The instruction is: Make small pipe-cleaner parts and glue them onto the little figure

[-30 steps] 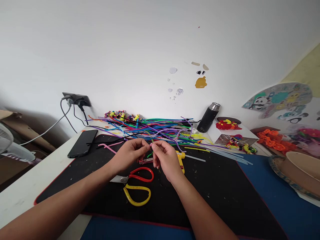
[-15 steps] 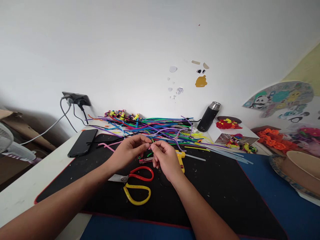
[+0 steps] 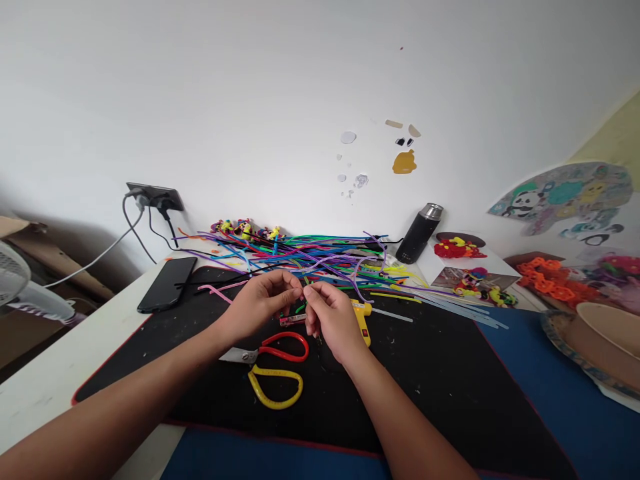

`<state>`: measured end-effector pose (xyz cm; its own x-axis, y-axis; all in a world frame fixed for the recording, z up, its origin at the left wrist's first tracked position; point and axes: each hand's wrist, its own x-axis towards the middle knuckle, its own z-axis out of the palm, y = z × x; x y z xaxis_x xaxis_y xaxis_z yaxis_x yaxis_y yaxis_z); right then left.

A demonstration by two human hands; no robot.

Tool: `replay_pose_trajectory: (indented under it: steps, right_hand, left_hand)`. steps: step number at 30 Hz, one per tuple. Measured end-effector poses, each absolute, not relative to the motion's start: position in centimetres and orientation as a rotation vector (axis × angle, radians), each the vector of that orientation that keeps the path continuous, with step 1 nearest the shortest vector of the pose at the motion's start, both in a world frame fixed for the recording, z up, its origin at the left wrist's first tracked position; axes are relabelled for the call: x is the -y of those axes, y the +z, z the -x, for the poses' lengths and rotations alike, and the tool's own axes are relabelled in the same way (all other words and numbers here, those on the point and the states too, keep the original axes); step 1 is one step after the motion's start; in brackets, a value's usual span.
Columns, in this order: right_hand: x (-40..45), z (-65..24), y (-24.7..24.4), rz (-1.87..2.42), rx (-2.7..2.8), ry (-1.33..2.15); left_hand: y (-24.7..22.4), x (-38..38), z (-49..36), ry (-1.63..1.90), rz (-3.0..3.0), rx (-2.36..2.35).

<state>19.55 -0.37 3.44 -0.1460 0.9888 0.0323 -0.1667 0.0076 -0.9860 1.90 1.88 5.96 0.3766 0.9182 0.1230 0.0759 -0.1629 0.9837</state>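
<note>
Left hand (image 3: 263, 300): pinching, just beside the right
Right hand (image 3: 334, 317): pinching too
Small piece (image 3: 303, 289): between fingertips — pink shows less than before, detail unclear
Scissors (image 3: 245, 357): below the grip — untouched

pipe cleaners (image 3: 300, 253): fuzzy | scissors (image 3: 245, 357): metal blades, glossy handles | phone (image 3: 167, 285): glossy | mat (image 3: 440, 387): matt | flask (image 3: 417, 238): shiny metal top

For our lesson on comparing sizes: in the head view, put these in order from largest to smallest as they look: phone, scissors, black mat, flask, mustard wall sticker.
1. Black mat
2. Scissors
3. Phone and flask: too alike to rank
4. Mustard wall sticker
</note>
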Motion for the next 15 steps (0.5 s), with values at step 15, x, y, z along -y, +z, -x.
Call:
replay_pose_trajectory:
  steps: [15]
  right_hand:
    - [0.76,-19.31,3.73,0.903,1.076,1.587]
  left_hand:
    - [5.61,-2.12,-1.92,1.041,-1.302,-0.800]
